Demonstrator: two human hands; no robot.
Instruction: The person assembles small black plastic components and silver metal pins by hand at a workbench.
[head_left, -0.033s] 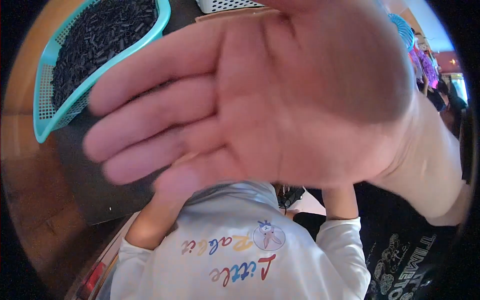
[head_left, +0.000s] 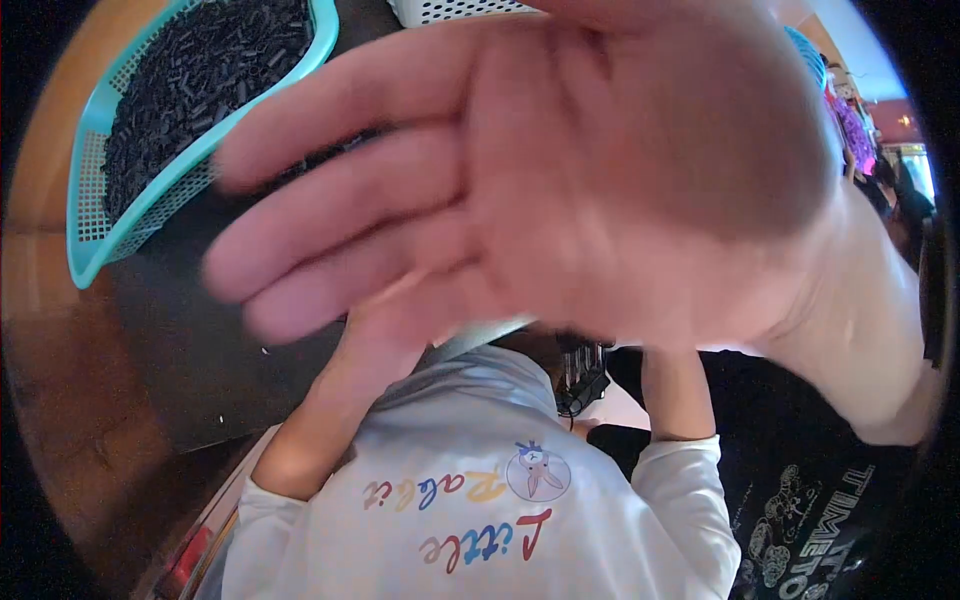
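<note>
Co-worker's palm (head_left: pixel 620 200), fingers extended, blocks my view — left hand and right hand hidden behind it, grip I can't tell. Turquoise basket (head_left: pixel 158 200) of black pieces (head_left: pixel 200 80): upper left, on dark table (head_left: pixel 200 360). Careful handling needs clear sightline.

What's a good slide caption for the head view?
Another person's open hand dominates the frame, in front of the wearer's forearms and a turquoise basket of black pieces.
</note>
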